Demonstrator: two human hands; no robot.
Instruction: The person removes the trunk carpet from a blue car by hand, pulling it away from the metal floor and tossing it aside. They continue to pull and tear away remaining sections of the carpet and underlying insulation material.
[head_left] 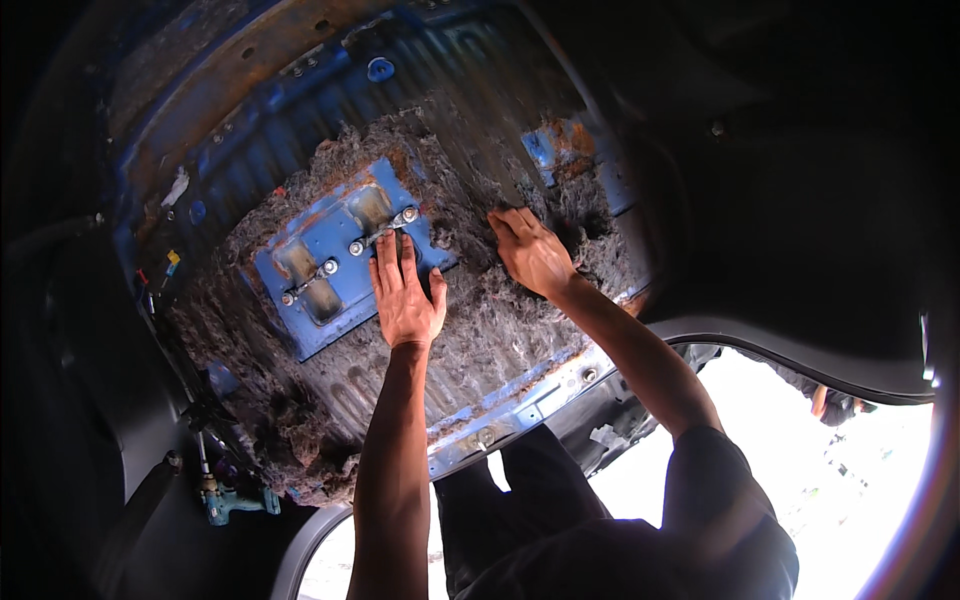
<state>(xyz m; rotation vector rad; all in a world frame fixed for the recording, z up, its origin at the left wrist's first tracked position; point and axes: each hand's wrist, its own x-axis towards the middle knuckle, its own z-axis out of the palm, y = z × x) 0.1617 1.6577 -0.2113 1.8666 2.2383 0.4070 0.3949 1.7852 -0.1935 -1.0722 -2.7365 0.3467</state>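
Note:
My left hand (pixel 405 290) lies flat, fingers straight, on grey felt padding (pixel 500 335), its fingertips at the edge of a bare blue metal plate (pixel 320 255). A small metal bracket with bolts (pixel 385 232) sits on that plate just ahead of the fingers. My right hand (pixel 532 255) rests on the felt further right, with its fingers bent down into the matted fibres beside a dark gap. Neither hand holds a tool. The felt covers much of a blue ribbed sheet-metal floor (pixel 300 110).
Rusty patches show along the floor's far rim (pixel 230 50) and at a blue spot (pixel 565 140). A teal tool (pixel 235 500) lies at the lower left among black trim. Dark panels surround the floor. Outside the bright opening, another person's hand (pixel 822 400) shows.

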